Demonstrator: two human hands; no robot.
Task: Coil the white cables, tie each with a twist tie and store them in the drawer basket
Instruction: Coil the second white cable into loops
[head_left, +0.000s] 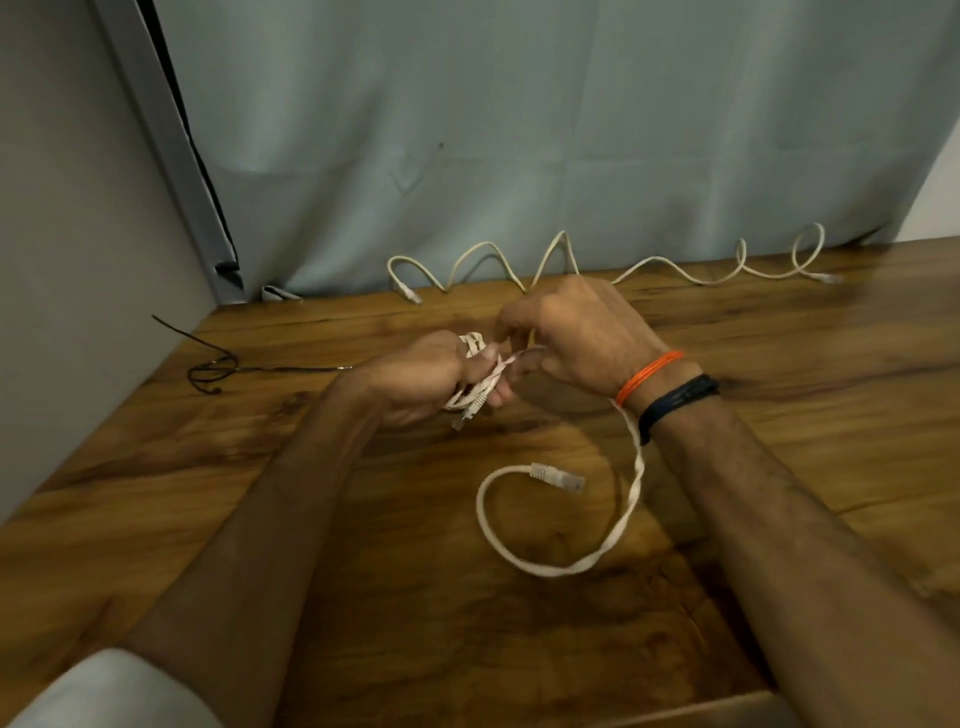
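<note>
flat cable (631, 499): white, partly bunched between both hands, tail loops on wooden table (260, 467), plug (558, 475) lying free
left hand (421, 379): fingers curled round the bunched loops
right hand (576, 332): pinching the strand just beside the bunch
second cable (649, 262): wavy, along the curtain (519, 130)
black tie (218, 369): table's left edge

Both bare forearms reach forward and converge mid-frame. The left hand (421, 376) curls its fingers closed, palm turned inward; the right hand (576, 332) arches knuckles-up, thumb and fingertips pinching toward the left, wrist banded orange and black.
</note>
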